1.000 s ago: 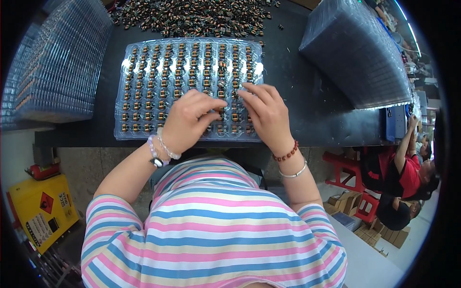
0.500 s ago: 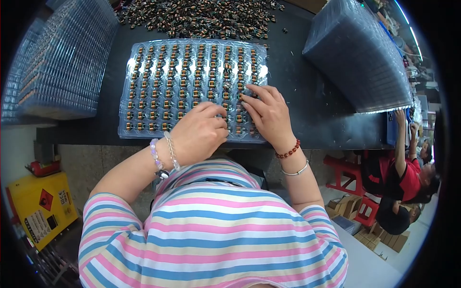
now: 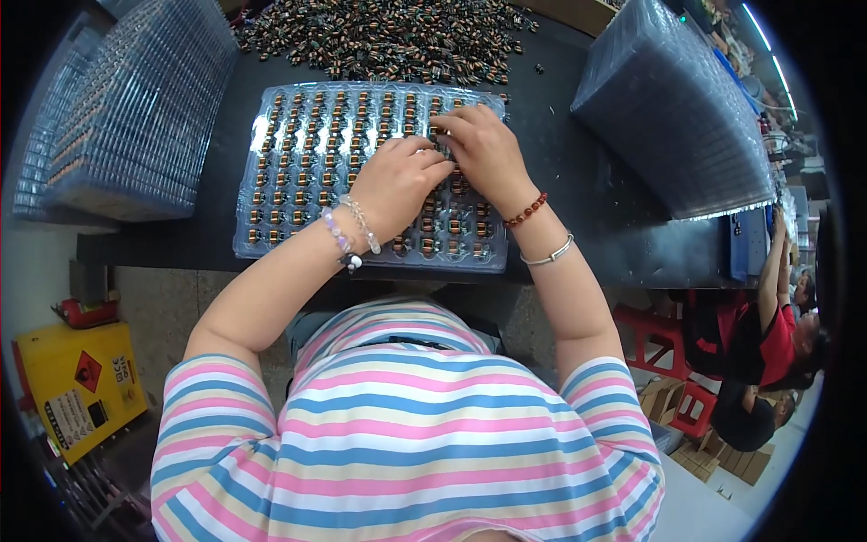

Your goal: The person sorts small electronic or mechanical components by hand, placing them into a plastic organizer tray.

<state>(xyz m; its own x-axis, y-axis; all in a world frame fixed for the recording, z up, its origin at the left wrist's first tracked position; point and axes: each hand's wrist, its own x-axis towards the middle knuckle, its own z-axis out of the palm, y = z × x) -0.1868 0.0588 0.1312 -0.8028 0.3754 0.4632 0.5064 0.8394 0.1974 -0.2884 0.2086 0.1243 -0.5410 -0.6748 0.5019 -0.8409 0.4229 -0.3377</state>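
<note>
A clear plastic tray (image 3: pixel 248 247) holds rows of small copper-wound coils (image 3: pixel 274 217) with dark ends. My left hand (image 3: pixel 395 188) lies over the tray's middle, fingers bent and drawn together over a row; whatever is beneath its fingertips is hidden. My right hand (image 3: pixel 489 155) reaches in from the right, above and beside the left fingers. Its thumb and forefinger pinch at a copper-wound coil in the upper right part of the tray. The two hands' fingertips are close together.
Loose coils (image 3: pixel 388 41) lie in a wide heap behind the tray. A tall stack of clear trays (image 3: pixel 144 117) stands at left, and another stack (image 3: pixel 673 117) at right. A yellow box (image 3: pixel 81 388) is below the table at left. Other people (image 3: pixel 759 334) sit at far right.
Both hands have moved away from me, up the tray; the right has also shifted slightly left. Coils near the tray's front right are uncovered now. The whole view has shifted slightly.
</note>
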